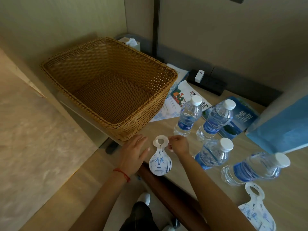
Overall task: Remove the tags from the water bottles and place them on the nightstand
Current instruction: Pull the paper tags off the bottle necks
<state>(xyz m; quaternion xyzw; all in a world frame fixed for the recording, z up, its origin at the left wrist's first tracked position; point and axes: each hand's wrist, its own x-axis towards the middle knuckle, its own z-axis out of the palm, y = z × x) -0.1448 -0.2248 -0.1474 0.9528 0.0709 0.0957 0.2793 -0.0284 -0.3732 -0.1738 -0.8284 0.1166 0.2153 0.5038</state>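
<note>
I see the wicker basket [110, 87] sitting at the tabletop's [208, 185] left end, with four capped water bottles [215, 154] grouped to its right. My right hand [179, 145] pinches the ring of a tag [160, 156] at the tabletop's front edge, my left hand [133, 154] hovers beside it with fingers straight, and a second tag [257, 210] lies flat near the closest bottle.

A light wood nightstand [191, 185] carries a wicker basket [110, 85], four capped water bottles [187, 116], leaflets [181, 95] and a blue booklet [240, 117] behind them, a black power strip [208, 81], and a blue bag [281, 124]. One paper tag [257, 212] lies flat near the front right; another tag [160, 158] sits at the front edge.
</note>
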